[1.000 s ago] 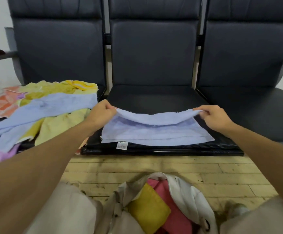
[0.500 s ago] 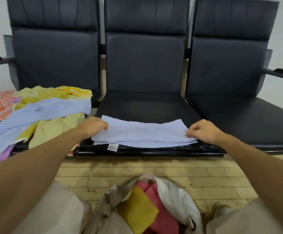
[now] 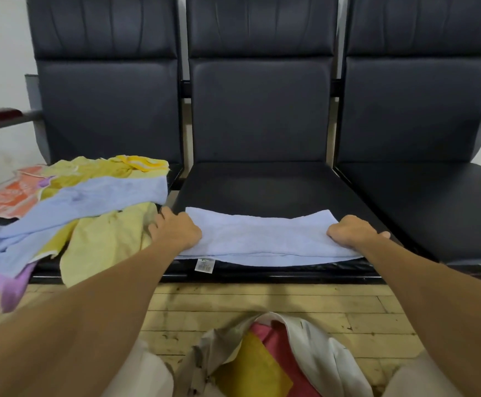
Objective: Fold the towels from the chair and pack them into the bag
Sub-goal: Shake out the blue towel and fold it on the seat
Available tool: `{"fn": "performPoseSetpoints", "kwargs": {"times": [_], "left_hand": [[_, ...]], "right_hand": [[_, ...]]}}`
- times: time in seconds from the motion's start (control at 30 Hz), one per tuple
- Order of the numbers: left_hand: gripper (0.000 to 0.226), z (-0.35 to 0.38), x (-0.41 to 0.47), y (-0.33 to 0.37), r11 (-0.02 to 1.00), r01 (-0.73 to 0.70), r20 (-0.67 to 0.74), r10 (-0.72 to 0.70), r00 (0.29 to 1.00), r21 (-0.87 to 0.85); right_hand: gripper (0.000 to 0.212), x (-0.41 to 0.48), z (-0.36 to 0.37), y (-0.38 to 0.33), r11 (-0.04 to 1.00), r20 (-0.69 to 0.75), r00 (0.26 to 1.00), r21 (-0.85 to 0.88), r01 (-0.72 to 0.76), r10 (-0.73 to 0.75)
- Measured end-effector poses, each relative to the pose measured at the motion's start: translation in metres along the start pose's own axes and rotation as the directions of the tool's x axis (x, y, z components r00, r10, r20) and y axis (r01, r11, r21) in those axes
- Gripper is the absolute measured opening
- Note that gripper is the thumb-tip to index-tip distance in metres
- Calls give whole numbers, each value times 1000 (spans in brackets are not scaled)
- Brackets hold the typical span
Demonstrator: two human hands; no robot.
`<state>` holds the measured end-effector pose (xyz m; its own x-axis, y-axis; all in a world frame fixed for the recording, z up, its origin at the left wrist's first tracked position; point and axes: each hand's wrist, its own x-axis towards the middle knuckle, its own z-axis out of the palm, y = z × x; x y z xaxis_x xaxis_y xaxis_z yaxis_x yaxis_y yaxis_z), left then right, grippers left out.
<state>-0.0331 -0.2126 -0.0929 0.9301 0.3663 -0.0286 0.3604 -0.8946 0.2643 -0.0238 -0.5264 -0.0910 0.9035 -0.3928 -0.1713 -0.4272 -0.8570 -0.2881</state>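
Head view: folded blue towel (image 3: 265,239) on middle seat (image 3: 262,184); left hand (image 3: 175,232) at 9 o'clock, right hand (image 3: 351,232) at 3 o'clock, both clenched, pinching its ends.

- Three black padded chairs (image 3: 259,110) joined in a row
- One folded pale blue towel (image 3: 262,239)
- One heap of unfolded towels (image 3: 76,207)
- One white bag (image 3: 313,348)
- Two towels inside: yellow towel (image 3: 250,371), pink towel (image 3: 273,339)
- Two hands: left hand (image 3: 176,233), right hand (image 3: 351,232)

A single wide-angle head-worn view looks forward and down from close in front of the row of three black padded leather chairs (image 3: 259,110), taking in the pale wooden plank floor (image 3: 348,305) below the seat edge.
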Motion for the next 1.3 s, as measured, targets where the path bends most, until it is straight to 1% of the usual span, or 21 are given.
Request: {"fn": "performPoseSetpoints", "kwargs": {"times": [0.07,0.1,0.13,0.2,0.23,0.27,0.37,0.43,0.5,0.57,0.63,0.7,0.77,0.87,0.93,1.0,1.1,1.13,1.17,1.23,1.3], "left_hand": [[43,-5,1,5,977,11,-16,-15,1000,-213],[43,-8,3,7,937,49,18,-45,999,-346],[42,-11,2,8,862,111,79,-83,993,-494],[42,-20,0,5,606,276,263,-113,958,-746],[46,-24,-2,2,501,335,333,-97,938,-798],[46,-29,-5,1,448,364,369,-81,926,-816],[37,-47,-12,8,320,344,361,-9,933,-883],[39,-56,-18,22,285,308,330,33,943,-908],[37,-61,-25,41,305,250,289,89,953,-919],[29,-61,-32,65,388,140,206,135,969,-911],[22,-59,-39,91,505,28,154,211,965,-863],[18,-54,-45,114,591,-33,179,296,938,-806],[22,-44,-49,133,651,-70,216,349,912,-756],[27,-26,-59,160,721,-161,220,404,888,-675],[25,-13,-62,172,742,-187,224,416,881,-643],[20,-3,-64,178,756,-170,266,418,869,-632],[30,2,-71,174,713,-43,418,459,784,-700],[32,0,-74,171,696,-16,436,468,769,-718],[31,-2,-73,166,685,-23,414,466,782,-728],[28,-5,-66,151,665,-127,263,454,851,-736],[29,-3,-54,128,714,-277,123,453,883,-644]], "right_hand": [[20,2,4,-4,999,20,1000,49,-18,17],[23,1,5,-7,995,38,999,97,-7,3],[25,0,5,-9,985,71,997,171,7,-20],[18,-4,5,-13,945,124,988,323,48,-93],[14,-8,3,-14,916,137,983,396,59,-123],[15,-11,1,-15,880,145,981,472,47,-130],[37,-15,-5,-18,710,191,972,703,-41,-134],[51,-18,-9,-17,625,213,969,776,-89,-126],[54,-20,-10,-13,603,262,956,787,-131,-134],[39,-26,-10,-9,576,295,944,802,-160,-149],[23,-25,-10,-5,548,304,940,818,-173,-157],[20,-25,-11,-2,521,322,930,833,-188,-179],[20,-22,-11,2,497,334,922,844,-200,-196],[22,-20,-10,4,481,360,916,844,-238,-179],[25,-19,-12,3,469,374,912,844,-259,-168],[29,-19,-14,3,443,394,905,848,-291,-162],[38,-19,-15,0,425,380,910,861,-281,-168],[40,-21,-15,-1,436,369,915,859,-269,-162],[42,-18,-13,-2,439,352,923,861,-255,-154],[45,-13,-10,-4,464,313,942,857,-225,-121],[40,-20,-10,-9,484,297,950,849,-213,-101]]}}
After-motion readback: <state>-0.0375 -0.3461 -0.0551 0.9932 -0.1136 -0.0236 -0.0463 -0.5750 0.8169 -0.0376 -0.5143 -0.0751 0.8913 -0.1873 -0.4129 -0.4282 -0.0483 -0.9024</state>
